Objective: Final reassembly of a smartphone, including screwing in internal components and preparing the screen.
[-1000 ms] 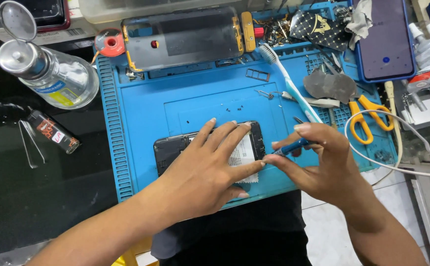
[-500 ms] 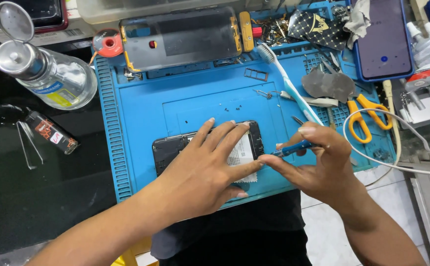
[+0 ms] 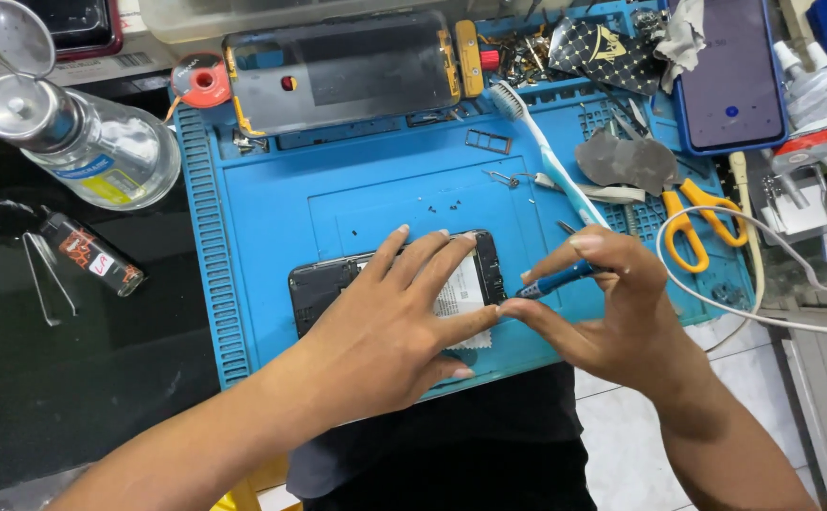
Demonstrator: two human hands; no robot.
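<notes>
Blue mat (image 3: 271, 208): hands pin phone (image 3: 323, 284), grip screwdriver (image 3: 555, 280).

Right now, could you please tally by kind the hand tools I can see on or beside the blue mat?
Blue-handled screwdriver in the right hand: 1
White-and-blue toothbrush: 1
Yellow-handled scissors: 1
Metal tweezers on the black surface: 1
Total: 4

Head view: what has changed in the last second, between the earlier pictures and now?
Very little. The right hand edged slightly toward the opened phone, so the tip of its blue tool now sits at the phone's right edge. The left hand still lies flat on the phone. Nothing was picked up or let go. The items on the blue mat have not moved.
</notes>
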